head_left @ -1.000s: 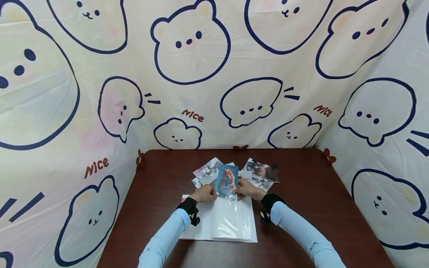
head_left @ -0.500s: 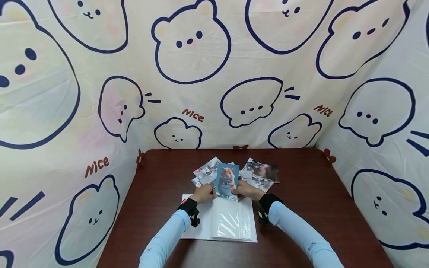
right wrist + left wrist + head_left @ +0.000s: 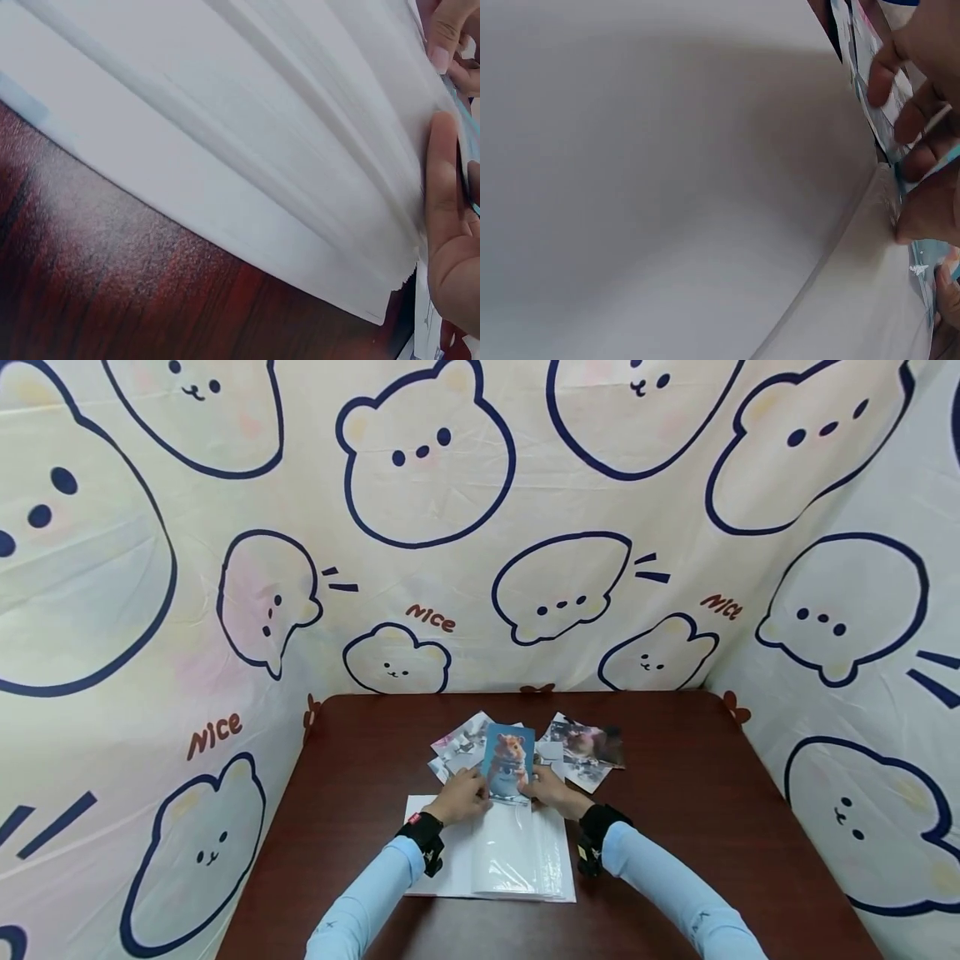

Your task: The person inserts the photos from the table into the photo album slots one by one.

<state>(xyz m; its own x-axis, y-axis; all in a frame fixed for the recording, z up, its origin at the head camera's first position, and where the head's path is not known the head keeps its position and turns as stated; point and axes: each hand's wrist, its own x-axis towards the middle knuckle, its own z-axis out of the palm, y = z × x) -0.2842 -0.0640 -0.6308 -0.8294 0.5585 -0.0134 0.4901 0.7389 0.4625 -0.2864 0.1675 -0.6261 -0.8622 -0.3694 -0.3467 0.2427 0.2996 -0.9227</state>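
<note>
From the head view we see both hands at the far edge of an open album [image 3: 450, 868] w/ clear sleeves, holding a hamster photo [image 3: 508, 762] upright-ish btwn them. Left hand [image 3: 465, 797] pinches the photo's lower left edge, fingers curled; right hand [image 3: 546, 792] grips its lower right edge the same way. The photo's bottom sits at the top of the middle sleeve page [image 3: 510, 852], at the album's far end, approx. mid-table.

The left wrist view gives us what the head cam can't: fingertips [image 3: 919, 161] curled on the blue edge of the photo [image 3: 945, 157], right where it meets the white page [image 3: 667, 187]. It shows nothing of the table. The right wrist view shows the fanned white pages [image 3: 247, 150] lying on the wood, w/ the thumb [image 3: 442, 172] pressed flat along the page edge; the photo itself is barely a sliver there, so we can't tell how far in it sits.

Surface: dark reddish-brown wooden table [image 3: 675, 827]. Behind the album lie loose photos, one pile left [image 3: 459, 745], another right [image 3: 588, 747]. Room: cream cloth backdrop [image 3: 225, 568] w/ navy-outlined bear faces & "Nice" lettering, wrapping round three sides.
</note>
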